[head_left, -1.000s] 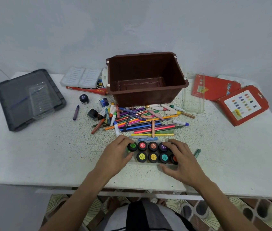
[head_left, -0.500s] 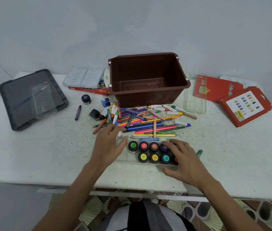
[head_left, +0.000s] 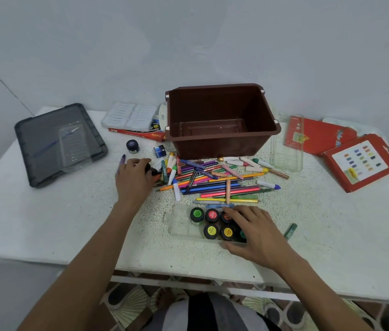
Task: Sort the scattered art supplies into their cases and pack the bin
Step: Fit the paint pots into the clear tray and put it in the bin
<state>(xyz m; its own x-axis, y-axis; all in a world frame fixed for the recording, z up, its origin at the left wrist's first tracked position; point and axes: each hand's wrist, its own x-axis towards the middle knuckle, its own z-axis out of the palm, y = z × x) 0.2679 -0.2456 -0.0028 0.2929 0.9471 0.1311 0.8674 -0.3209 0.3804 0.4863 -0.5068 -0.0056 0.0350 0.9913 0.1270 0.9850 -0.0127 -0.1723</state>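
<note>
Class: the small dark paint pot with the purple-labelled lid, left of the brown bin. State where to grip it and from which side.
Pinch the small dark paint pot across its round lid, coming down from above. It stands upright, apart from the pile of coloured pens, so fingers fit either side.

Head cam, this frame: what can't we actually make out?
All head view.
- Paint pots in the clear tray: right hand covers the right end; count and colours there hidden.
- Left hand: its fingers curl over a dark pot; gripping or only touching, unclear.
- Red box label: too small, partly under the white palette.
</note>
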